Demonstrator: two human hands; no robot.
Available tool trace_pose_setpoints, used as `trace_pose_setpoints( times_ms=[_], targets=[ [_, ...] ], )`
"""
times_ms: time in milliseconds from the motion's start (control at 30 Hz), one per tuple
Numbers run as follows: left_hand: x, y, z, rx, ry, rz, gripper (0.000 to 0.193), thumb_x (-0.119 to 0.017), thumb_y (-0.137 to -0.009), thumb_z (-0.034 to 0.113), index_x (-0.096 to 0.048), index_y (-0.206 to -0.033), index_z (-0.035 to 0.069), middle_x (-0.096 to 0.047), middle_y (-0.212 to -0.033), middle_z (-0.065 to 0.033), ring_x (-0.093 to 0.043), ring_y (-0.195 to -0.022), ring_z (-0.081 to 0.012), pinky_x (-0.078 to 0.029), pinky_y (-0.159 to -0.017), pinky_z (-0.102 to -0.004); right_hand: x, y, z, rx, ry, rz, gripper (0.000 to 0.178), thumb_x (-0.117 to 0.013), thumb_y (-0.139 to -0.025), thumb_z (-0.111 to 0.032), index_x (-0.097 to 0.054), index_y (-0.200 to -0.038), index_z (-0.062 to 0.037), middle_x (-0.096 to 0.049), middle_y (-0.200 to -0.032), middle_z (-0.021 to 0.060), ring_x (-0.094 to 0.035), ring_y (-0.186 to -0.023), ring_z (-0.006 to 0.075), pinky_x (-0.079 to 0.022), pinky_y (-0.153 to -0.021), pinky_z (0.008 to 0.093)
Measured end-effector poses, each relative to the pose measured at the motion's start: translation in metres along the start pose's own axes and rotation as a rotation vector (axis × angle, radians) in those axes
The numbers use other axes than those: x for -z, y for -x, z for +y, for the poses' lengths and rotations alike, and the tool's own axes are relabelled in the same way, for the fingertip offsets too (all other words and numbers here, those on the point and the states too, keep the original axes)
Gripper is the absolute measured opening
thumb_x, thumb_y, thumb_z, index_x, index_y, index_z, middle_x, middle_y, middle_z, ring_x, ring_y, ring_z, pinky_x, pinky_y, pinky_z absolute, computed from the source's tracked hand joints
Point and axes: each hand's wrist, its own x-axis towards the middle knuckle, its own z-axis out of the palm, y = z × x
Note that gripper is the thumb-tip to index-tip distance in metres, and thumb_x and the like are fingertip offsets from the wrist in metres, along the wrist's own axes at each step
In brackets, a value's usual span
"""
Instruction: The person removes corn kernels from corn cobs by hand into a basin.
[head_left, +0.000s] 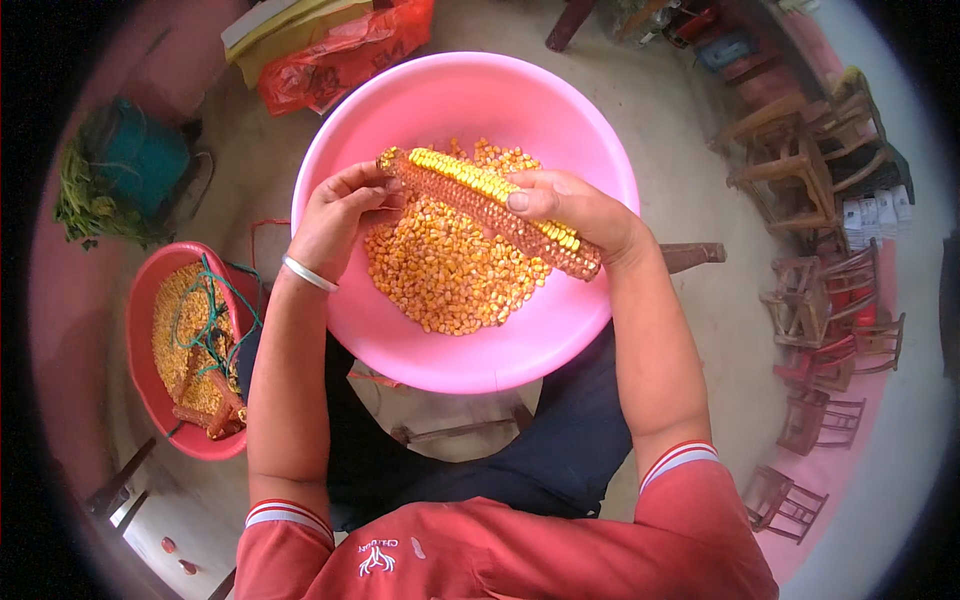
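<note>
Above a wide pink basin (pixel 580 120) I hold a corn cob (pixel 470 198), tilted down to the right. Yellow kernels remain in a strip along its upper side, while the rest is bare and reddish-brown. My right hand (pixel 575 208) is wrapped round the cob's right part, its thumb pressed on the kernel rows. At the other end, my left hand (pixel 345 210) pinches the tip with bent fingers; a pale bangle circles that wrist. Loose corn kernels (pixel 440 285) lie heaped in the basin below.
At left stands a red tub (pixel 145 370) of kernels with bare cobs and green cord. Farther back are a teal bucket (pixel 140 155) beside leafy greens and a red plastic bag (pixel 345 60). Wooden chairs (pixel 790 170) line the right wall. A wooden bar (pixel 695 257) juts out under the basin.
</note>
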Motion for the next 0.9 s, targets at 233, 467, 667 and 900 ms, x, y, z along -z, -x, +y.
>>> trace_pose_setpoints(
  times_ms=[233, 467, 667, 900],
  targets=[
    [-0.049, 0.027, 0.026, -0.921, -1.246, -0.123, 0.062, -0.064, -0.072, 0.005, -0.050, -0.132, 0.006, -0.053, -0.124, -0.0172, -0.051, -0.118, -0.0325, -0.044, -0.099, -0.0419, -0.003, -0.009, 0.004, -0.031, 0.249, -0.005, 0.053, -0.065, -0.088, -0.047, -0.063, -0.110, 0.0008, -0.064, -0.098, 0.0060, -0.057, -0.092, 0.0117, -0.047, -0.081, 0.0267],
    [-0.049, 0.029, 0.014, -0.605, -1.070, -0.228, 0.057, -0.083, -0.069, 0.027, -0.054, -0.112, 0.003, -0.064, -0.088, -0.0165, -0.064, -0.081, -0.0346, -0.050, -0.072, -0.0398, 0.007, -0.011, -0.001, -0.184, -0.323, 0.034, 0.064, -0.035, -0.100, -0.052, -0.060, -0.120, 0.0036, -0.071, -0.089, 0.0116, -0.068, -0.076, 0.0151, -0.056, -0.064, 0.0290],
    [-0.060, 0.032, -0.012, -0.396, -0.798, 0.128, 0.047, -0.076, -0.077, 0.022, -0.048, -0.108, 0.000, -0.065, -0.084, -0.0193, -0.068, -0.082, -0.0311, -0.050, -0.071, -0.0392, 0.013, -0.016, 0.008, 0.085, -0.201, 0.530, 0.040, -0.041, -0.102, -0.040, -0.061, -0.096, -0.0057, -0.063, -0.076, 0.0052, -0.059, -0.062, 0.0120, -0.050, -0.055, 0.0251],
    [-0.068, 0.031, -0.009, -0.418, -0.831, 0.153, 0.038, -0.075, -0.080, 0.021, -0.057, -0.107, 0.000, -0.068, -0.089, -0.0181, -0.068, -0.083, -0.0304, -0.051, -0.072, -0.0378, -0.011, -0.022, 0.012, 0.202, 0.035, 0.517, 0.054, -0.048, -0.096, -0.058, -0.058, -0.081, -0.0070, -0.055, -0.067, 0.0006, -0.050, -0.052, 0.0071, -0.043, -0.049, 0.0209]
  ],
)
